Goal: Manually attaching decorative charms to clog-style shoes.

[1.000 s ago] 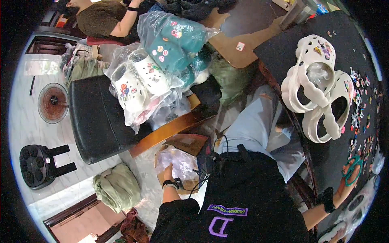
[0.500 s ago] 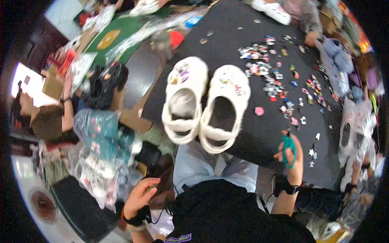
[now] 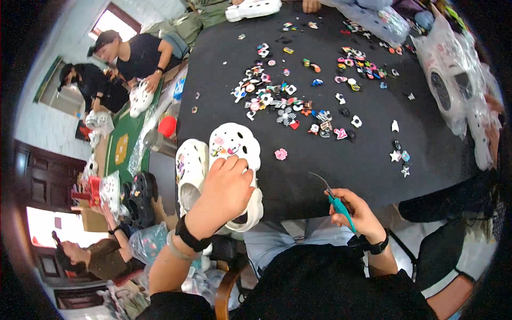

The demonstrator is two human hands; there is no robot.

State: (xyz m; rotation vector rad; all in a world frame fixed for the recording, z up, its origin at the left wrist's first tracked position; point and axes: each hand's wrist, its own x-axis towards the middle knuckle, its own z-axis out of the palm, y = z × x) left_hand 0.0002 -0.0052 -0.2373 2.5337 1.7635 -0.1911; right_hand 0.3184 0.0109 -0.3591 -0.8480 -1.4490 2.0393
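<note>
Two white clogs stand side by side at the table's near left edge, toes pointing away, with colourful charms on their tops. My left hand [image 3: 226, 185] grips the right clog [image 3: 234, 144], its fingers bent over the upper behind the toe and covering part of the opening. The left clog [image 3: 191, 169] touches its other side. In my right hand [image 3: 356, 212] is a tool with teal handles [image 3: 341, 209] and a thin, dark, curved tip, held low over the table's front edge. A pink flower charm [image 3: 281, 154] lies between the clogs and the tool.
Many loose shoe charms [image 3: 277, 101] are scattered over the black table [image 3: 224, 80]. Bagged white clogs [image 3: 448, 80] lie along the right edge. People handle clogs at a green table [image 3: 118, 160] on the left. A wooden chair part [image 3: 226, 293] is near my left arm.
My left hand has risen from beside my lap onto the right clog. The view has shifted, placing the clogs farther left. The tool in my right hand now points forward and left.
</note>
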